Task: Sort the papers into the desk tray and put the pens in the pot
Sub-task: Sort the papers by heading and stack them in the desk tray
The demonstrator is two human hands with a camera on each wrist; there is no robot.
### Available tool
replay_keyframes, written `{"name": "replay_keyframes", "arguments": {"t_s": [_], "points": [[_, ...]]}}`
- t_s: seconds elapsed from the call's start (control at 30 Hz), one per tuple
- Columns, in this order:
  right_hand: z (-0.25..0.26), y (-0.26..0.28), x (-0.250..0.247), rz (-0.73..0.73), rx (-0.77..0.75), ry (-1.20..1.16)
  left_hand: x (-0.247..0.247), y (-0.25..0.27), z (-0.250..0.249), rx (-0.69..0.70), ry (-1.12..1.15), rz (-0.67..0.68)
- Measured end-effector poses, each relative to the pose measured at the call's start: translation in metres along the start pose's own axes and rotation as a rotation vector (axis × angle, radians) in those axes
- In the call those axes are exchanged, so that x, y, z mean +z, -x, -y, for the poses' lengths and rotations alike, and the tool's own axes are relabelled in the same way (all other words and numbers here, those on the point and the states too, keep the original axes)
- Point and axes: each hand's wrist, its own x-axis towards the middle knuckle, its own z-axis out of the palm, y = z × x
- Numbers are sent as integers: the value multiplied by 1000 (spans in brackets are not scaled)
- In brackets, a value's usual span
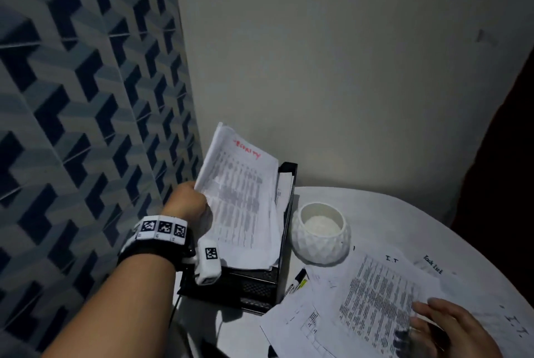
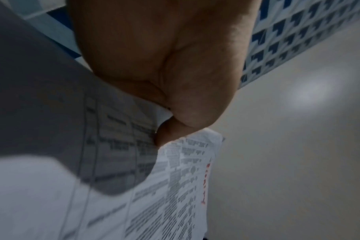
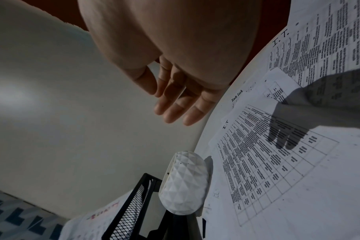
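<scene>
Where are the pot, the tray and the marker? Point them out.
pot (image 1: 320,245), head view, on its faceted front wall.
tray (image 1: 284,230), head view, on its right side wall.
marker (image 1: 296,281), head view, on the middle of its barrel.

The left hand (image 1: 187,201) hides its fingers behind the sheet (image 1: 242,198), whose print is too blurred to read. By the right hand (image 1: 453,331), cut off by the frame edge, papers (image 1: 372,300) cover most of a pen (image 1: 296,281).
</scene>
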Motion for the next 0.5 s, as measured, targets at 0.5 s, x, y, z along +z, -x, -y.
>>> {"name": "replay_keyframes", "arguments": {"t_s": [0.5], "points": [[-29,-40,-18,440,-621,46,4,-5,18,-1,-458,243]]}}
